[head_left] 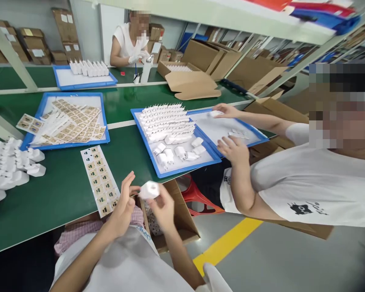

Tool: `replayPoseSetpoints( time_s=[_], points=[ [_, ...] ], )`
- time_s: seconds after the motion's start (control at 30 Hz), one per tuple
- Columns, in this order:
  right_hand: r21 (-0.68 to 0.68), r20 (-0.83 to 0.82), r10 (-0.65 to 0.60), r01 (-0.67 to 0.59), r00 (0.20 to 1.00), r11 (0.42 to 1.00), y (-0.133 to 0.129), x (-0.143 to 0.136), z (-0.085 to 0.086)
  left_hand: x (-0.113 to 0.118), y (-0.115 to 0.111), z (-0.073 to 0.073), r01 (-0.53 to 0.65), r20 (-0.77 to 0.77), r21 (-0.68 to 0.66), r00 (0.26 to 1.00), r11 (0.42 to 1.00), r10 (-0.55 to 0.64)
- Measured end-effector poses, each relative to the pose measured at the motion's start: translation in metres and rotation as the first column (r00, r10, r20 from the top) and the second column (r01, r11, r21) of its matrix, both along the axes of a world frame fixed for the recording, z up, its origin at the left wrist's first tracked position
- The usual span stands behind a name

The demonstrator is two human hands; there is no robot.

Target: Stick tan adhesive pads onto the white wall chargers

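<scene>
Counter [61, 170] in green carries rows of white goods, with a gloved co-worker [121, 50] across the far side and a seatmate [295, 178] at the right end. On the far side, an open carton [193, 83] holds packed white pieces; below the near edge, a cardboard box [187, 229] contains small items too blurred to name. The middle tray [188, 168], one corner at the counter's near edge, bears upright ranks of plug adapters [167, 121], with loose ones scattered toward its near side. The right tray [255, 130] holds a few white pieces beneath the seatmate's hands. Toward the counter's left end, the label tray [104, 117] is heaped with label sheets [76, 119]; one single sheet [100, 178] lies flat, reaching the near edge.

Just off that edge, the person's right hand [163, 209] pinches a white adapter [149, 190], while the left hand [121, 207] stands with fingers spread beside it; whether they touch is unclear. The step in hand looks like turning or checking the adapter, and the next move seems to call for a steady pinch with its face kept clear.
</scene>
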State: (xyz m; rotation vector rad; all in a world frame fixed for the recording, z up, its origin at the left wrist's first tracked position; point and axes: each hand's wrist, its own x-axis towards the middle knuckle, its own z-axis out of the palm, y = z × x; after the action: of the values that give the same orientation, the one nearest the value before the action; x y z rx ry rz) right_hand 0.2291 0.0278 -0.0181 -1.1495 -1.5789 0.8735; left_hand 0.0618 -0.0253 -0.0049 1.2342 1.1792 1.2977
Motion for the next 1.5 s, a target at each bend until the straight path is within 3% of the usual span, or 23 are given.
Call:
replayPoseSetpoints(
  time_s=[0.1,0.2,0.3,0.47,0.57,0.7,0.8,0.87,0.93,1.0,1.07,1.23,1.37,1.5],
  points=[
    [0.025,0.198,-0.355,0.357,0.914,0.934,0.062,0.040,0.005,-0.012,0.004,-0.006,-0.017,-0.030,-0.054,0.999,0.998,0.015],
    [0.110,0.295,-0.499,0.490,0.815,0.865,0.126,0.075,0.004,-0.024,0.008,-0.013,-0.113,-0.020,-0.073,0.994,0.991,0.112],
    [0.185,0.395,-0.529,0.498,0.751,0.847,0.160,0.082,-0.004,-0.032,0.008,-0.015,-0.164,-0.009,-0.062,0.986,0.984,0.164],
    [0.260,0.538,-0.484,0.411,0.690,0.874,0.166,0.069,-0.023,-0.049,0.007,-0.012,-0.256,-0.037,-0.013,0.966,0.966,0.256],
    [0.282,0.596,-0.444,0.343,0.669,0.896,0.163,0.070,-0.027,-0.073,0.002,-0.011,-0.352,-0.166,0.062,0.919,0.934,0.357],
    [0.319,0.613,-0.431,0.292,0.662,0.902,0.150,0.068,-0.019,-0.116,-0.005,-0.008,-0.412,-0.543,0.168,0.719,0.895,0.433],
    [0.425,0.497,-0.477,0.276,0.725,0.862,0.127,0.043,-0.005,-0.139,-0.003,-0.004,-0.259,-0.793,0.094,0.564,0.961,0.229],
    [0.462,0.413,-0.343,0.131,0.843,0.877,0.104,0.011,0.004,-0.145,0.001,-0.003,-0.124,-0.856,-0.026,0.515,0.992,0.042],
    [0.399,0.423,0.001,-0.187,0.906,0.897,0.081,-0.026,0.010,-0.146,0.005,-0.003,-0.023,-0.867,-0.124,0.488,0.992,-0.097],
    [0.271,0.449,0.325,-0.474,0.832,0.838,0.063,-0.059,0.010,-0.145,0.006,-0.005,0.014,-0.866,-0.170,0.475,0.985,-0.156],
    [0.148,0.455,0.502,-0.618,0.735,0.772,0.054,-0.085,0.006,-0.148,0.007,-0.008,-0.017,-0.862,-0.177,0.484,0.984,-0.146],
    [0.043,0.484,0.587,-0.688,0.649,0.725,0.080,-0.130,-0.007,-0.179,0.033,-0.013,-0.170,-0.866,-0.113,0.500,0.979,-0.013],
    [0.029,0.526,0.587,-0.703,0.615,0.710,0.116,-0.170,-0.011,-0.202,0.063,-0.014,-0.121,-0.858,-0.110,0.513,0.987,-0.032],
    [0.032,0.561,0.581,-0.717,0.589,0.696,0.130,-0.191,-0.015,-0.205,0.068,-0.016,-0.122,-0.855,-0.067,0.519,0.990,0.007]
  ],
)
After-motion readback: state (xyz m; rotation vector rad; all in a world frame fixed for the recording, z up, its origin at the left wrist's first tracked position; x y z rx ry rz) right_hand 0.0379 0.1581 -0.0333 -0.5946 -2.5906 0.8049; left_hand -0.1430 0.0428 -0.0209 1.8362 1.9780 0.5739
